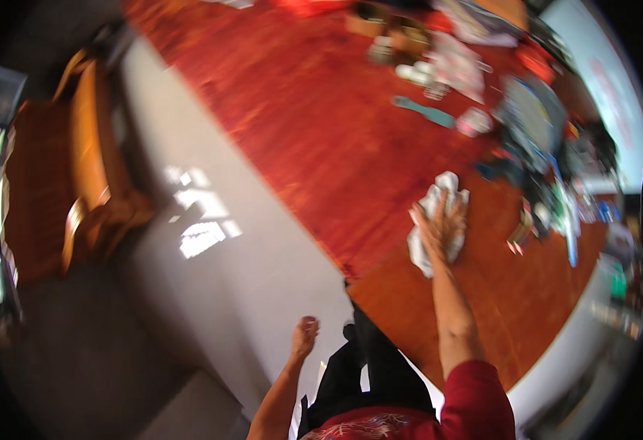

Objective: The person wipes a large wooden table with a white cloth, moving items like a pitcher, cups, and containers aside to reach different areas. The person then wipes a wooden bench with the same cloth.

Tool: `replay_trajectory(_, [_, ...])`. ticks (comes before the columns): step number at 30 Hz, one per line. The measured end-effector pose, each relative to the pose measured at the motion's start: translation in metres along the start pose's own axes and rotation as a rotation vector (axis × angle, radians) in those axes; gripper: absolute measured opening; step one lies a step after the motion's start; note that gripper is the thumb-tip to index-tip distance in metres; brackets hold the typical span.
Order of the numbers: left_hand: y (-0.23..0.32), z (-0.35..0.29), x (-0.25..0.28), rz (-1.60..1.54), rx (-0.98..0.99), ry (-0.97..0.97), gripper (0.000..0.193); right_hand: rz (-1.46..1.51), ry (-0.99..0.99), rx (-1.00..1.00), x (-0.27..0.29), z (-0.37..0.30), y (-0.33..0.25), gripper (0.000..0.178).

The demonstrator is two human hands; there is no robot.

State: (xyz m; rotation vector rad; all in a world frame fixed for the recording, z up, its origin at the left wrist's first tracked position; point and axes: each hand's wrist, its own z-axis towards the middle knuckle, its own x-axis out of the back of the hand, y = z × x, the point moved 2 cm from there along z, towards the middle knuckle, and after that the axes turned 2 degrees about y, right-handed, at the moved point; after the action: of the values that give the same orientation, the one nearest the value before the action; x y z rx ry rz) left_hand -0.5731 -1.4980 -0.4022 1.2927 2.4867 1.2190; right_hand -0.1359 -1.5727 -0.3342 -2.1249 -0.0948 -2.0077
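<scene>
With fingers spread over it, my right hand point(442, 226) holds a crumpled white cloth point(418, 253) down against the reddish-brown wooden tabletop point(387, 293). The cloth bunches out beyond the fingertips and at both sides of the hand. Away from the table edge, over the pale floor, my left hand point(305, 339) is closed. A small dark-red round end point(310, 320) shows at the top of that fist; what it belongs to is hidden and blurred.
A red covering point(299, 147) spreads over the table's far part. Beyond the cloth lie a teal flat-handled tool point(424, 111), a pink-and-white tub point(474, 122) and a pink cloth point(459, 67). Clutter surrounds a grey bag point(530, 110) at right. A wooden bench point(90, 147) stands left.
</scene>
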Motion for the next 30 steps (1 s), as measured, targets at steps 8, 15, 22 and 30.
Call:
replay_trajectory(8, [0.018,-0.001,0.046,0.175,0.168,0.051,0.035,-0.021,0.059,0.453,-0.014,-0.134,-0.021,0.069])
replay_trajectory(15, [-0.018,0.017,0.118,0.074,0.168,0.167,0.036,-0.174,0.117,-0.284,-0.074,-0.178,0.029,0.058])
replay_trajectory(22, [-0.037,0.028,0.233,-0.046,0.246,0.239,0.038,0.123,-0.34,-0.706,-0.073,-0.21,-0.166,0.057])
replay_trajectory(30, [-0.091,0.081,0.444,-0.16,0.284,0.555,0.037,1.481,-1.381,-0.644,-0.05,-0.229,-0.459,0.045])
